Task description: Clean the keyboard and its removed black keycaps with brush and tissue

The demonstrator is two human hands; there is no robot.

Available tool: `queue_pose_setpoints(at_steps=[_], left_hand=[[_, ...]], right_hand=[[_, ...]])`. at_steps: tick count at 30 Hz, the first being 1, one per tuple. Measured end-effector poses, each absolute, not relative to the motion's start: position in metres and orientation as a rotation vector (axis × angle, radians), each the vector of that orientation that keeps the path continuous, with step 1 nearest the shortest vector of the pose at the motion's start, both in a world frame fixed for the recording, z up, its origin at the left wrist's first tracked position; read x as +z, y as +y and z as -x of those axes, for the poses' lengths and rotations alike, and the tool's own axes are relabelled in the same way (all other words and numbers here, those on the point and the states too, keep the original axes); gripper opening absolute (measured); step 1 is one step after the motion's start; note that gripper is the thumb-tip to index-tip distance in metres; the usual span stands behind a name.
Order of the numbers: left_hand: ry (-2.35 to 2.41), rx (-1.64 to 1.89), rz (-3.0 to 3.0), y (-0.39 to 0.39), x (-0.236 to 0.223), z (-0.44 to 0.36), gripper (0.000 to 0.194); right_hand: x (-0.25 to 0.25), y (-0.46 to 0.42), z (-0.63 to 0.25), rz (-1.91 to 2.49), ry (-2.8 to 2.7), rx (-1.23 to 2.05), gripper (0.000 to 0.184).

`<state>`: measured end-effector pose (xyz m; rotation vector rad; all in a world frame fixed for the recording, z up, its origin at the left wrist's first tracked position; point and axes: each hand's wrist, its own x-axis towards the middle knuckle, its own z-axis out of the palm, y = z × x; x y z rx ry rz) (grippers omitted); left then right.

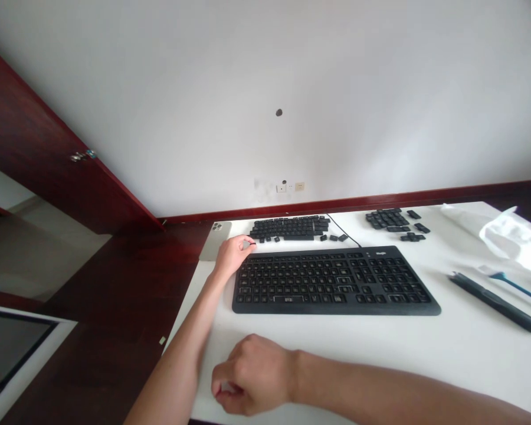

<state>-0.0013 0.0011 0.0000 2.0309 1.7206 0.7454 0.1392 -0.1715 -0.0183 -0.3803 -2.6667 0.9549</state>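
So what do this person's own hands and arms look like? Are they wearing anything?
The left hand and right hand are bare, without gloves. The left forearm and right forearm show no sleeves, watch, wristband or cables.

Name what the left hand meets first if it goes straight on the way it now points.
The left hand would probably meet the loose black keycaps first, just in front of the larger group of black keycaps, though depth is hard to judge from this view.
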Motion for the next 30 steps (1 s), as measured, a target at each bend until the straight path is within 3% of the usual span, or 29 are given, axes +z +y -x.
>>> queue_pose_setpoints(at_steps=[5, 12, 19, 23, 30], left_hand=[[1.765, 0.781, -2.08, -0.002, 0.002, 0.0, 0.029], [1.922, 0.803, -2.136, -0.017, 0.015, -0.014, 0.042], [2.145, 0.571, -2.172, -0.026, 0.045, -0.005, 0.041], [2.112, 0.301, -2.07, -0.024, 0.05, 0.007, 0.051], [1.904, 0.221, -1.938, -0.018, 0.033, 0.009, 0.054]], right_hand=[[-0.019, -0.17, -0.14, 0.367, -2.695, 0.909, 0.014], [0.001, -0.158, -0.165, 0.318, -2.591, 0.298, 0.022], [0.045, -0.154, -0.297, 0.992, -2.049, 0.362, 0.016], [0.026, -0.169, -0.378, 1.487, -1.757, 0.164, 0.021], [0.004, -0.191, -0.472, 1.722, -1.673, -0.155, 0.028]])
